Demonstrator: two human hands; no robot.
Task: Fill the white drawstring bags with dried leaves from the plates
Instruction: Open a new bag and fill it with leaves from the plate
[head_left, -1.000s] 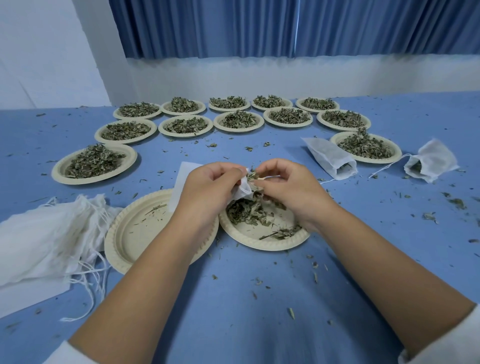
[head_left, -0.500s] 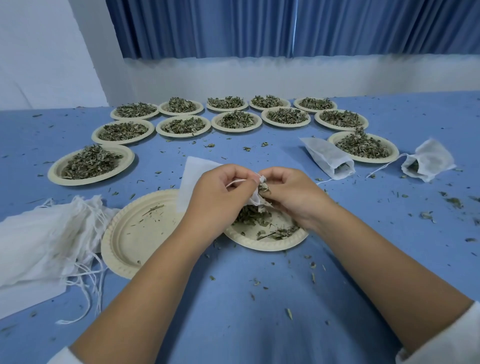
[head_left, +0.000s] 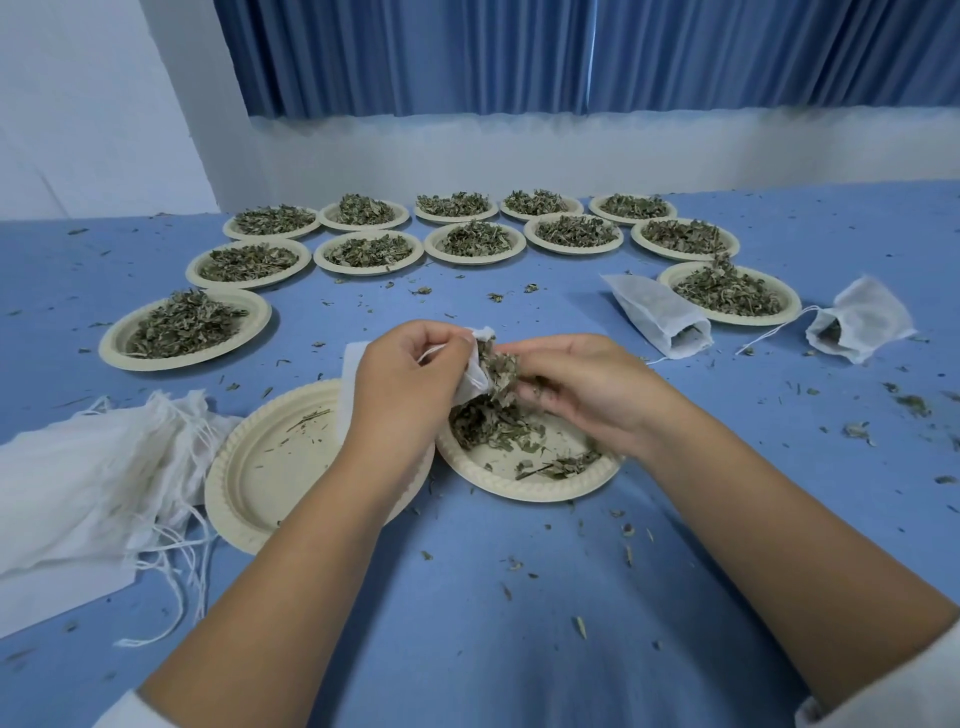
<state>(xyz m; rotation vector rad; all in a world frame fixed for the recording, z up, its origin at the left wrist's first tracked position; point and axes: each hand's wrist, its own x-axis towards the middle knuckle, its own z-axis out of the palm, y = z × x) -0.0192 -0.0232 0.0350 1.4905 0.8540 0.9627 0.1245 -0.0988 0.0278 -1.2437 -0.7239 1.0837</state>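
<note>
White drawstring bag (head_left: 477, 375), pinched at its mouth by the curled fingers of the left hand (head_left: 400, 379) and held just above a sparsely covered plate (head_left: 530, 486) that lies directly beneath both hands; the right hand (head_left: 587, 384) grips a clump of dried leaves (head_left: 500, 366) pressed against the bag's opening. A bare plate (head_left: 260, 467) lies under the left wrist with a heap of unfilled bags (head_left: 88, 478) farther left, while beyond the right hand a leaf-filled bag (head_left: 657, 317) and a second leaf-filled bag (head_left: 862, 325) lie on the blue worktop (head_left: 519, 623).
</note>
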